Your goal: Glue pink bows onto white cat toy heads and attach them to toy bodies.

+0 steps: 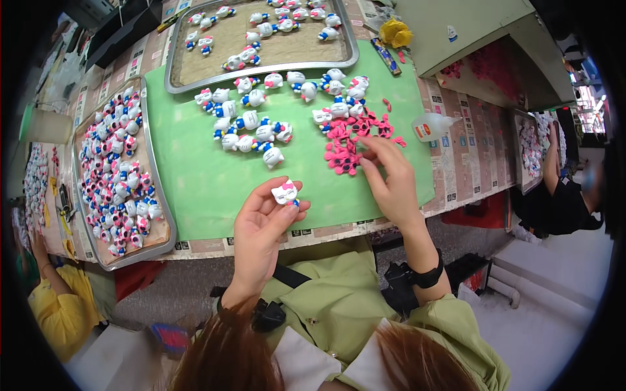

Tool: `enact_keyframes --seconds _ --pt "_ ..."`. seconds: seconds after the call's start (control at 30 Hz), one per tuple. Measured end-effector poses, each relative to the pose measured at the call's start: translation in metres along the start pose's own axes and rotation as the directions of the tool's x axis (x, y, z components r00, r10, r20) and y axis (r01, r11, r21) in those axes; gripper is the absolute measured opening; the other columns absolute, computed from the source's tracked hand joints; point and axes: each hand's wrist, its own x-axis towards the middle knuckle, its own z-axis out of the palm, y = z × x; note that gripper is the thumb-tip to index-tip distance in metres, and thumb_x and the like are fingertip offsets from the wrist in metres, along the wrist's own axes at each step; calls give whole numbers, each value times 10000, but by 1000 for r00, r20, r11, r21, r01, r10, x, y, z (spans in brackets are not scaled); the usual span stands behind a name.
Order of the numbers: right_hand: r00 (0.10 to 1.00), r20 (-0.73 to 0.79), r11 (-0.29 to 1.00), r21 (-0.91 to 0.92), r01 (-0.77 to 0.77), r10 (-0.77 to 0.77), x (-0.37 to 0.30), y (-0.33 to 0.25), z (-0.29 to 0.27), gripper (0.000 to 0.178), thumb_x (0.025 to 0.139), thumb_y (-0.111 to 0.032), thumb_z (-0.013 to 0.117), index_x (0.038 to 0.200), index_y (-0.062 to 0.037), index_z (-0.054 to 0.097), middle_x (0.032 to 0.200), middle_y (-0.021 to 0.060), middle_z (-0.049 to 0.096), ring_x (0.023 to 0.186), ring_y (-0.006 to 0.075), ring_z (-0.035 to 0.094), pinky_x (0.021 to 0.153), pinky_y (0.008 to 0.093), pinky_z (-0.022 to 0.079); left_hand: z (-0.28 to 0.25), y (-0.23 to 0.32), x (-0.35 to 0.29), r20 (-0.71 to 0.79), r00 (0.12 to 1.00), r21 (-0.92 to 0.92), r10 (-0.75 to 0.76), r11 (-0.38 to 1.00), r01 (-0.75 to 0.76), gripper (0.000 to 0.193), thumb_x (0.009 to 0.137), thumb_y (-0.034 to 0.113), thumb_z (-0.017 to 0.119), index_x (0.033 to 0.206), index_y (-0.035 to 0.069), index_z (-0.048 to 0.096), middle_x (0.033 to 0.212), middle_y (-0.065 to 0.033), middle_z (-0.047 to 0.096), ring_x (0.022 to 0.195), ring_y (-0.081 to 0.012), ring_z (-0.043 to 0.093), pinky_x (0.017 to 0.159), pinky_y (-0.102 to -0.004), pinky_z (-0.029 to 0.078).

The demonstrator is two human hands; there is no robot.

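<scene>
My left hand (pixel 257 231) is closed round a small white cat figurine (pixel 285 193) with a pink bow and a blue body, its face turned up between thumb and fingers. My right hand (pixel 391 179) reaches to the edge of a pile of small pink pieces with dark spots (pixel 342 153), thumb and forefinger apart at the pieces. Whether a piece touches the fingertips is hard to see. Beyond my left hand, several white and blue figurines (pixel 248 120) lie loose on a green mat (pixel 189 169). A few more rest against the far side of the pink pile.
A metal tray (pixel 171 238) heaped with pink-bowed figurines stands at left; another tray (pixel 261 77) holds figurines at the back. A squeeze bottle (pixel 430 126), yellow crumpled thing (pixel 395 32) and grey-green cabinet (pixel 450 39) are at right. Other people work on both sides.
</scene>
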Motion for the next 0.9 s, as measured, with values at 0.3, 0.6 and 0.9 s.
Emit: enact_keyframes --seconds 0.3,0.6,0.9 --pt "991 67 986 -111 127 -120 0 -6 -6 120 718 12 570 836 -4 553 768 110 553 708 232 538 613 303 435 -11 -4 -2 -30 1000 3 8 1000 -8 370 801 2 488 1159 1 392 1106 -142 497 893 -167 556 767 -255 463" --pt "990 22 986 93 -139 137 -6 -8 9 155 738 4 568 891 2 547 783 88 574 718 172 551 636 263 430 -6 -9 -4 82 993 -27 -82 996 84 370 796 -2 497 1153 1 398 1121 -143 494 892 -173 557 758 -257 460" --pt "978 96 980 79 180 -187 -24 -38 14 257 680 6 529 936 -12 543 818 128 555 775 294 537 677 351 446 21 -11 -3 178 964 -15 -196 979 202 380 769 7 536 1125 -42 410 1011 -111 521 866 -177 558 728 -276 473"
